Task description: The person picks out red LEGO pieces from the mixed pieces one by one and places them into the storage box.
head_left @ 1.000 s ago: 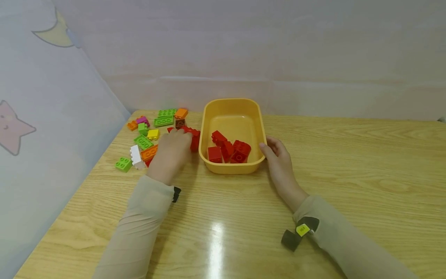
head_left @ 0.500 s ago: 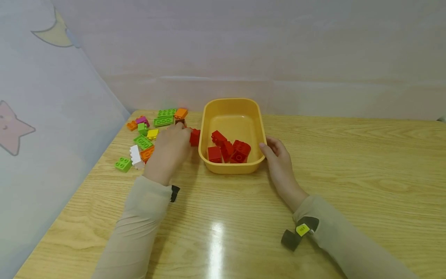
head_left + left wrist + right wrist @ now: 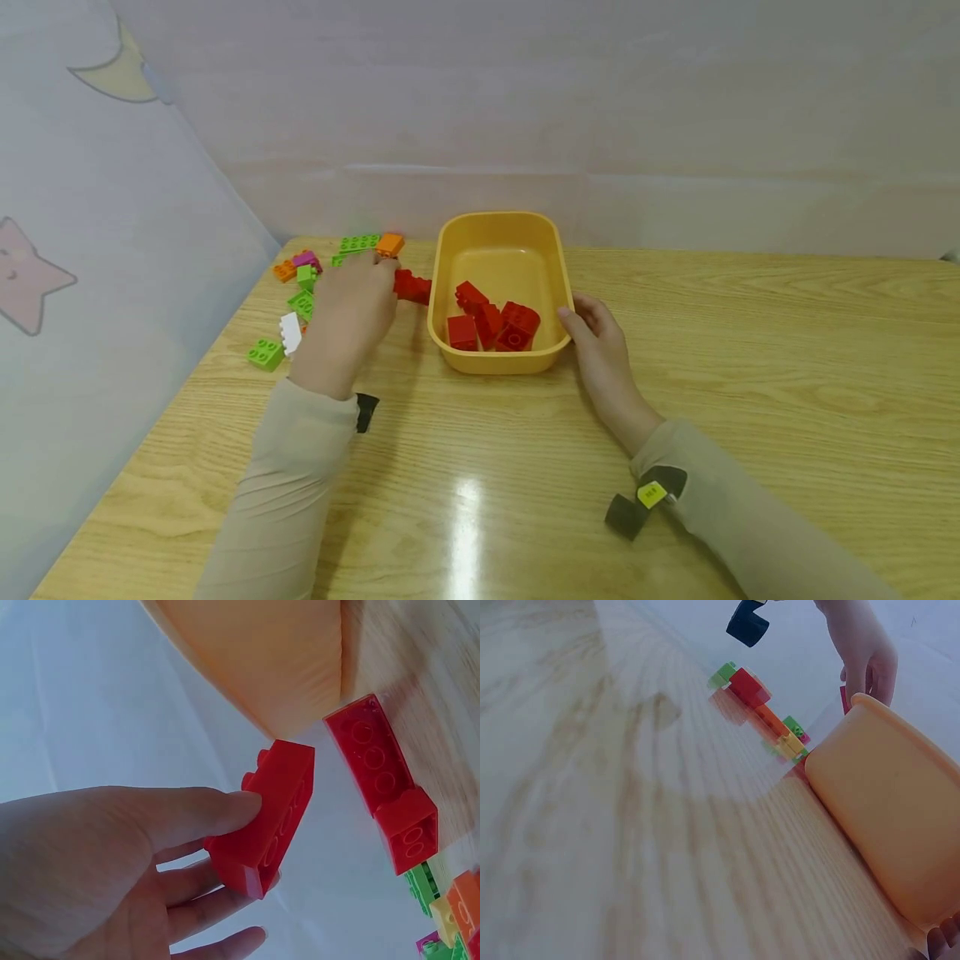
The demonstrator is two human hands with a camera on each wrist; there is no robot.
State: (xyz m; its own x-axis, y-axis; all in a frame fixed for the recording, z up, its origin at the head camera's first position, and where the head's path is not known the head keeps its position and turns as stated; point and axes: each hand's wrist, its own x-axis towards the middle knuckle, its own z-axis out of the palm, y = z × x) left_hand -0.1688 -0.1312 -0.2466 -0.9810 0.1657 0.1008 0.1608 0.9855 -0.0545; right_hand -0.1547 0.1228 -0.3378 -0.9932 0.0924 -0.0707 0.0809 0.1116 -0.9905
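Observation:
My left hand (image 3: 348, 312) pinches a red toy brick (image 3: 262, 817) between thumb and fingers, raised off the table left of a yellow plastic tub (image 3: 501, 362). Two more red bricks (image 3: 371, 754) lie beside the tub's wall in the left wrist view. Inside the tub, several red bricks (image 3: 462, 332) are gathered at the near end. My right hand (image 3: 603, 354) grips the tub's right side, thumb on the rim and fingers against the outer wall. In the right wrist view only its fingertips show, at the lower right corner.
Loose bricks in several colours lie left of the tub, including a green one (image 3: 266, 354), a white one (image 3: 290, 333) and an orange one (image 3: 390, 243). My left hand covers part of them. A pale sheet (image 3: 675, 125) hangs behind the wooden table (image 3: 750, 375).
My left hand has shifted a little to the left, away from the tub, and now covers other coloured bricks. The right hand and the tub stay where they were.

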